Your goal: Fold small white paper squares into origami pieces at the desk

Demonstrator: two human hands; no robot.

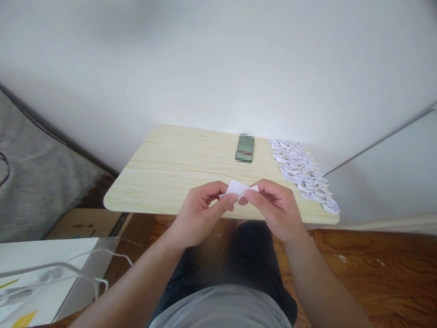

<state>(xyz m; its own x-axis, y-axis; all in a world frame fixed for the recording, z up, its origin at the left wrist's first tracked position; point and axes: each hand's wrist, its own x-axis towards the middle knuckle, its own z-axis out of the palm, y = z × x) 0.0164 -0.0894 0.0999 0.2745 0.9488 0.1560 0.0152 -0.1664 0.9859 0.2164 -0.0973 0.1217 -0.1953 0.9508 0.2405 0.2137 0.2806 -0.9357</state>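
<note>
A small white piece of folded paper (238, 187) is held up over the near edge of the table. My left hand (204, 210) pinches its left side between thumb and fingers. On the other side, my right hand (275, 207) grips the paper with its thumb on the near face. Both hands are closed on it, and the fingertips behind the paper are partly hidden. Many folded white paper pieces (300, 171) lie in rows along the table's right end.
The pale wood-grain table (164, 168) stands against a white wall (218, 64). A blurred green rectangular object (245, 148) lies near its back edge. To the lower left are a cardboard box (85, 222), a white surface (41, 287) with white cables (64, 266), and grey fabric (41, 168).
</note>
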